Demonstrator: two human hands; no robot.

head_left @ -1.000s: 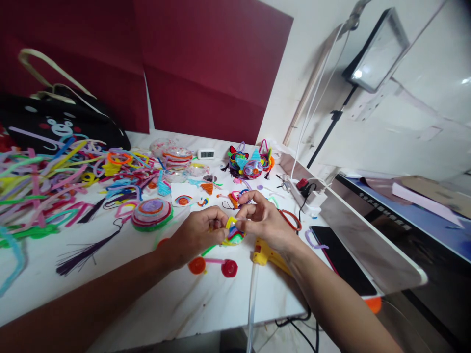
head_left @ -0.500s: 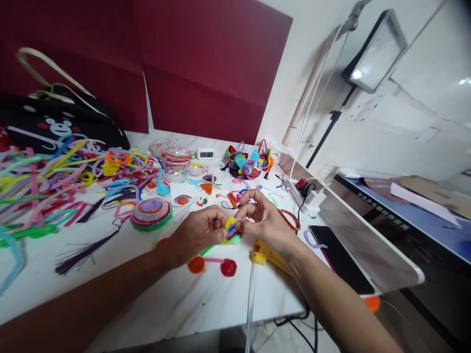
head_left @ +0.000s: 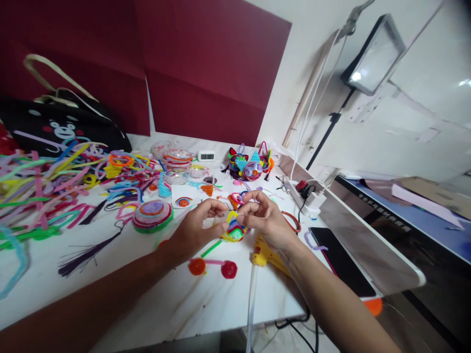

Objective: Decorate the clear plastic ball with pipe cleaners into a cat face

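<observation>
Both hands meet over the middle of the white table [head_left: 176, 309], just above its surface. The left hand [head_left: 196, 226] pinches a small coiled pipe-cleaner piece [head_left: 234, 233], a many-coloured little dome, from its left side between thumb and fingertips. The right hand [head_left: 268, 223] closes on it from the right, its fingertips bunched at the yellow pipe-cleaner loop [head_left: 231, 217] that arches over the top. The fingers overlap there, so it is hard to say whether they grip the loop alone or the rim of the coil as well.

I judge the step in hand to be the shaping or seating of that yellow loop on the coil. Bending it further calls for a firm left-hand hold on the coil and small, close moves of the right fingertips.

Just below the hands lie an orange disc [head_left: 197, 266] and a red disc [head_left: 229, 269] joined by a pink stem, and a yellow glue gun [head_left: 265, 256] sits by the right wrist. A larger flat coil [head_left: 152, 214] lies to the left, beside a heap of loose pipe cleaners [head_left: 47, 181]; a dark phone [head_left: 340, 257] lies well to the right
</observation>
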